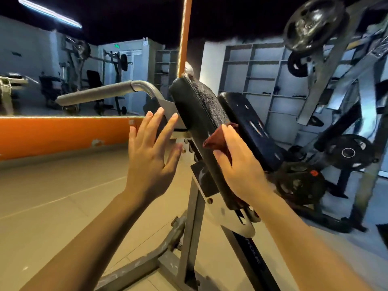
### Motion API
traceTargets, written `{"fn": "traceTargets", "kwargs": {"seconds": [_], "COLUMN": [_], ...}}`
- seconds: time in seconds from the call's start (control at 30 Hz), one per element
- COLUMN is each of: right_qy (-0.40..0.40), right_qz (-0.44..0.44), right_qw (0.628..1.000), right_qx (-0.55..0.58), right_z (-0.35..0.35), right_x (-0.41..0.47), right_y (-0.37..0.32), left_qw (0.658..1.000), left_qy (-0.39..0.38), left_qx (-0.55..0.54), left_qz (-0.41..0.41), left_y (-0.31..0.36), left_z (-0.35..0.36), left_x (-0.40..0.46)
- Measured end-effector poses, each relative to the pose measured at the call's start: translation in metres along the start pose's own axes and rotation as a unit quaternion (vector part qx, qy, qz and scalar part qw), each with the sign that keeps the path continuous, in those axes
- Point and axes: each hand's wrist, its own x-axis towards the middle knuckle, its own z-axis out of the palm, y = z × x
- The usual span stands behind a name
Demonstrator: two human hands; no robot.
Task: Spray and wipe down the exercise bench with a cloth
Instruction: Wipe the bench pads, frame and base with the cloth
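Two slanted black pads make up the exercise bench [199,114], which rises from a grey metal frame at the centre. The near pad's top surface looks worn and glistens. My right hand [239,164] presses a dark red cloth [216,137] against the near pad, about halfway down, fingers curved over the cloth. My left hand [151,148] hovers just left of the pad with fingers spread and straight, holding nothing and touching nothing that I can tell. No spray bottle is in view.
A padded grey handle bar [94,94] juts left from the bench. Behind it is a mirror with an orange frame [63,135]. A rack loaded with weight plates [348,152] stands close on the right. Tiled floor [52,196] spreads left.
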Motion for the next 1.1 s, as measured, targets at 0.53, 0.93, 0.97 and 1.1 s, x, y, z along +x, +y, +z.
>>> {"fn": "traceTargets", "kwargs": {"seconds": [0.53, 0.93, 0.97, 1.1], "right_qy": [0.149, 0.142, 0.14, 0.13], "right_qz": [-0.059, 0.047, 0.052, 0.115], "right_qw": [0.963, 0.97, 0.971, 0.974], "right_qx": [-0.218, -0.19, -0.188, -0.143], "right_z": [0.031, 0.04, 0.039, 0.032], "right_x": [-0.018, 0.117, 0.103, 0.022], "right_y": [0.011, -0.078, -0.072, -0.043], "left_qw": [0.984, 0.985, 0.987, 0.989], "left_qy": [0.129, 0.113, 0.106, 0.085], "left_qx": [-0.042, -0.056, -0.053, -0.068], "left_qz": [0.112, 0.119, 0.111, 0.096], "left_y": [-0.049, -0.06, -0.059, -0.051], "left_z": [0.045, 0.048, 0.048, 0.047], "left_x": [0.049, 0.051, 0.049, 0.043]}}
